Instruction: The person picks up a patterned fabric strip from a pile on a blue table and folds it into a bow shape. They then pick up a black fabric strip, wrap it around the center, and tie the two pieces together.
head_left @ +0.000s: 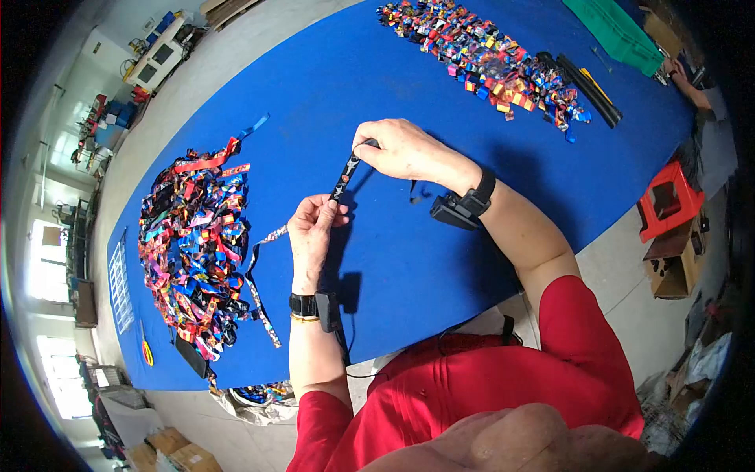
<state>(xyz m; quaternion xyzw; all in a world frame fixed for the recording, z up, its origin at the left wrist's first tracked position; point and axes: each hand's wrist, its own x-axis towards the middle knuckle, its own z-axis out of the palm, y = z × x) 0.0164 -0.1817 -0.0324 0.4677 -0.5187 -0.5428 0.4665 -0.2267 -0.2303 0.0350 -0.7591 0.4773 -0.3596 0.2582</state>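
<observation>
A black patterned strap [344,178] is stretched between my two hands above the blue table [409,275]. My left hand [312,224] pinches its lower end between thumb and fingers. At the upper end, my right hand [385,149] is closed on the same strap, and a dark end hangs below that hand. A thin, light-patterned part of a strap [263,307] trails from beside my left hand down onto the table. Left of my hands lies a large heap of colourful straps [197,252].
A long pile of small colourful straps [487,59] lies at the far side, with black rods [590,90] beside it. A green crate [617,35] stands at the back right, near another person's arm [688,86]. A red stool [670,200] is at the right. Yellow-handled snips [147,352] lie at the left.
</observation>
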